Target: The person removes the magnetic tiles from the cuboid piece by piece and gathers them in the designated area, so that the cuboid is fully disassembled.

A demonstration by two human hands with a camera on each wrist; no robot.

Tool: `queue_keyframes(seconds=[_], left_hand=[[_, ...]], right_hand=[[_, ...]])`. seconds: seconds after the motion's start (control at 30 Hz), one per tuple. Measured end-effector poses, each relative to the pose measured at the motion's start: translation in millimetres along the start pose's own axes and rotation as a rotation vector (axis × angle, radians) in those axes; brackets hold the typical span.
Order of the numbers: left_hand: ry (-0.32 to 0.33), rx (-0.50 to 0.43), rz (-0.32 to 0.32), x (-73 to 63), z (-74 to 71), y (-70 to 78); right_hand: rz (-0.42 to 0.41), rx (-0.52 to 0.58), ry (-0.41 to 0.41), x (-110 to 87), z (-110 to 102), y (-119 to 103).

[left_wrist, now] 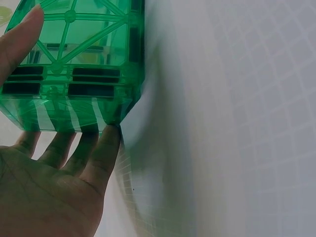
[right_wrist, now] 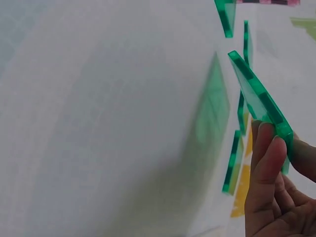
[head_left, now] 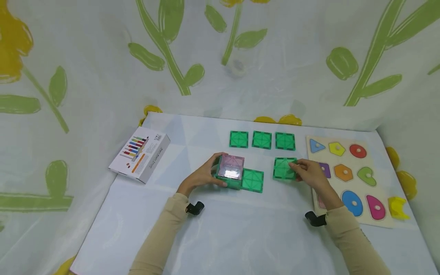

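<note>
My left hand (head_left: 203, 173) grips a box built of green magnetic tiles (head_left: 228, 184), thumb on the near side and fingers round the far side. A pink tile (head_left: 233, 162) covers its top. Against the box's right side lies a flat green tile (head_left: 253, 181). To the right, my right hand (head_left: 312, 175) pinches another green tile (head_left: 283, 168) by its right edge between thumb and fingers. In the right wrist view this tile (right_wrist: 261, 96) is tilted and held above the table, its green shadow on the white surface.
A row of three green tiles (head_left: 262, 140) lies behind the box. On the right is a wooden shape puzzle board (head_left: 350, 154) with knobbed pieces, and a yellow plastic piece (head_left: 398, 207) beside it. A white cardboard box (head_left: 140, 152) stands at the left edge.
</note>
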State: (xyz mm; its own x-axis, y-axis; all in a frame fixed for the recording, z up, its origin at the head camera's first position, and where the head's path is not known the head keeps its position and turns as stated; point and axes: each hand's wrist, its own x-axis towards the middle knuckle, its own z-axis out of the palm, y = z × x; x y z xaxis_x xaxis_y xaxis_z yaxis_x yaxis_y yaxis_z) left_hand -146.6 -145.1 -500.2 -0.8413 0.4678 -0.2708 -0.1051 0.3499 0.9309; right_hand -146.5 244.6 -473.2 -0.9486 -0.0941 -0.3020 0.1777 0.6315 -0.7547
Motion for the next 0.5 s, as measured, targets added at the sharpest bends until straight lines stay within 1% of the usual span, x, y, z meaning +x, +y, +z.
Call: queue_keyframes(seconds=[0.1,0.27,0.37,0.5], left_hand=[[0.003,0.006,-0.007,-1.5,0.9,-1.6],[0.006,0.007,0.010,-1.3,0.6,-2.5],[0.004,0.006,0.015,-0.8,0.2,-2.6],[-0.002,0.006,0.022,-0.1,0.4,-2.2]], right_hand=[[0.003,0.020,-0.005,4.1,-3,2],[0.038,0.055,-0.020,11.3,-7,2],[0.058,0.043,-0.018,15.0,-9,1],[0.085,-0.007,0.005,19.7,-9,0]])
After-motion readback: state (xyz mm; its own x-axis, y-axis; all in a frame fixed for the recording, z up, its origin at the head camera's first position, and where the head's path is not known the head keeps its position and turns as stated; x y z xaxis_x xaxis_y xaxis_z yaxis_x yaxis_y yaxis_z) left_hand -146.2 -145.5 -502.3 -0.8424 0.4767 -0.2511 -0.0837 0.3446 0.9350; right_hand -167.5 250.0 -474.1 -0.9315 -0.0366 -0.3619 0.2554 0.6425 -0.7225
